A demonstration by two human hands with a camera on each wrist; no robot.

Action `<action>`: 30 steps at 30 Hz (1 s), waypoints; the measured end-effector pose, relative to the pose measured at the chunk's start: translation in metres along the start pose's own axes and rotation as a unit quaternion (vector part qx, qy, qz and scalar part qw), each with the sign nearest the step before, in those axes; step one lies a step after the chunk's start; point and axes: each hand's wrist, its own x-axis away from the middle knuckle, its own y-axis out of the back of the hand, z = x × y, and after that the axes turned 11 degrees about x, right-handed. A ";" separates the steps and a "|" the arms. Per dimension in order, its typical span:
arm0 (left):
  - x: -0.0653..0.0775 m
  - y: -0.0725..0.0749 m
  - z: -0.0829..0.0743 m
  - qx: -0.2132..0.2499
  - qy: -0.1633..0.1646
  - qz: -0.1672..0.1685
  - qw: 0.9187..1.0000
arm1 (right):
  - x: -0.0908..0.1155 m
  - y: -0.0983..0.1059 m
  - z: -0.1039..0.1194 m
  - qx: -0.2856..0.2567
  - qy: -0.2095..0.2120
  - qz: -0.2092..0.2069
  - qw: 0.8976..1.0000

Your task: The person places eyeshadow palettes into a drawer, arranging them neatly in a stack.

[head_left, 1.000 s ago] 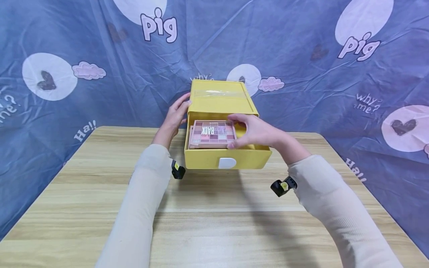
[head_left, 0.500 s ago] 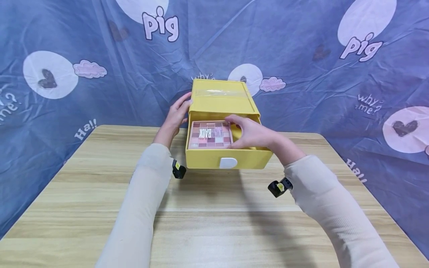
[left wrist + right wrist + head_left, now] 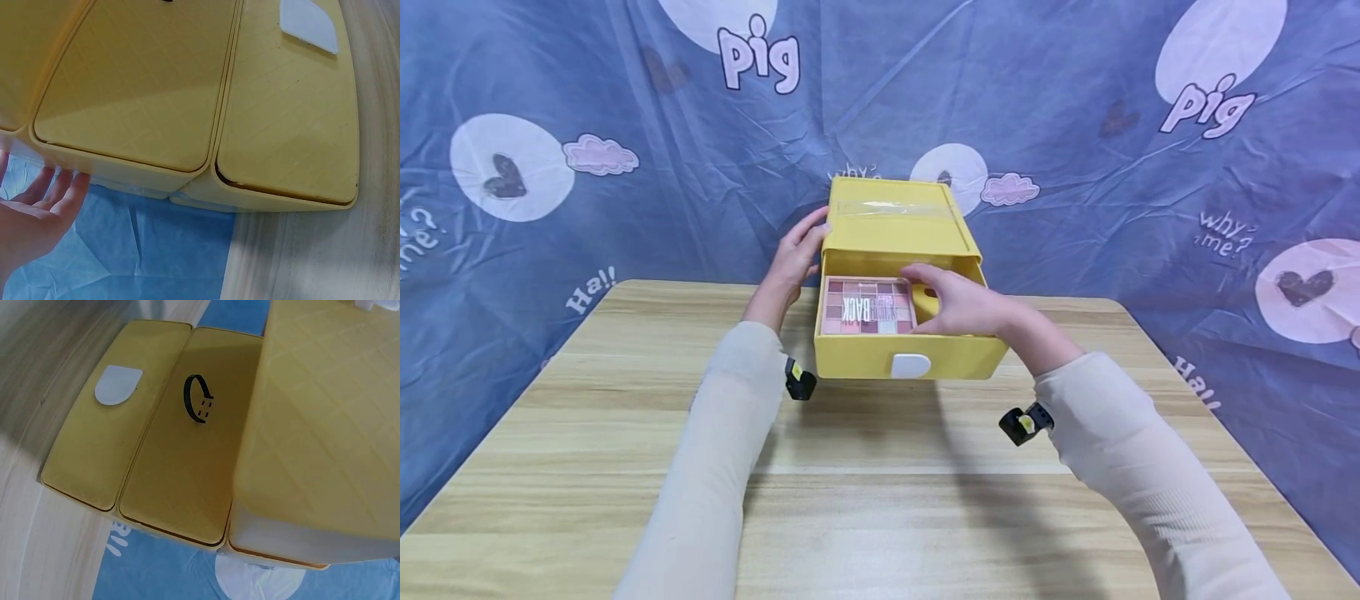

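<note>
A yellow drawer cabinet (image 3: 898, 229) stands at the back of the table, its top drawer (image 3: 850, 358) pulled out toward me. Inside the drawer's left part lies a pinkish eyeshadow palette (image 3: 870, 307) with a grid of shades and white lettering on its lid. My right hand (image 3: 968, 302) reaches in from the right and holds the palette by its right side, thumb at the near corner and index finger at the far one. Against the cabinet's left side rests my left hand (image 3: 790, 265); its fingers (image 3: 72, 197) lie extended along the wall in the left wrist view.
Below the pulled-out drawer, the middle drawer carries a black loop handle (image 3: 189, 397) and the bottom one a white tab (image 3: 119, 385). Clear tape (image 3: 887, 208) crosses the cabinet top. A blue printed cloth (image 3: 700, 208) hangs behind the wooden table (image 3: 865, 517).
The palette has gone down and slightly left into the drawer, covering the edge of another palette that showed beneath it. My right hand followed it; my left hand stayed on the cabinet.
</note>
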 end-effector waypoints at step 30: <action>0.002 -0.001 0.000 -0.004 -0.002 -0.003 1.000 | 0.029 0.008 0.013 -0.167 0.020 -0.160 0.973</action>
